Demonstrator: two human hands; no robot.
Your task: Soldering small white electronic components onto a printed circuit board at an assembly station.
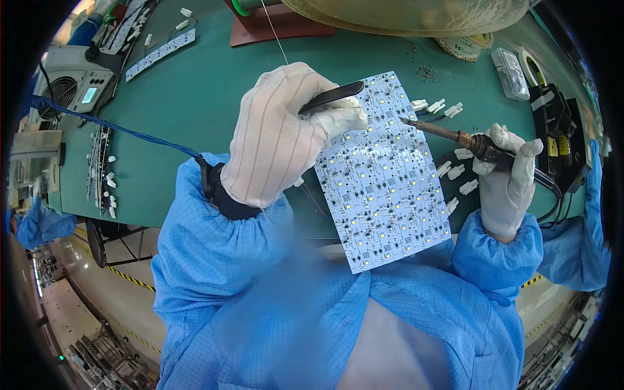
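A white circuit board (390, 188) with rows of small LEDs and chips lies tilted in front of me, its near corner overhanging the table edge. My left hand (276, 133), gloved in striped white, is closed over the board's far left part. Black tweezers (333, 96) stick out of its grip, their tips hidden. Thin solder wire (274, 31) runs down into this hand, and a fine end seems to emerge by the fingertips. My right hand (510, 172), also gloved, grips a soldering iron (448, 134) whose tip is over the board's upper right, close to the left fingertips.
White connectors with leads (456, 171) lie along the board's right side. Beyond are a red-brown stand (279, 26), loose small parts (426, 71) and a clear box (510, 73). LED strips (161, 54) and a grey device with a display (81, 88) occupy the left. A blue cord (117, 125) reaches my left wrist.
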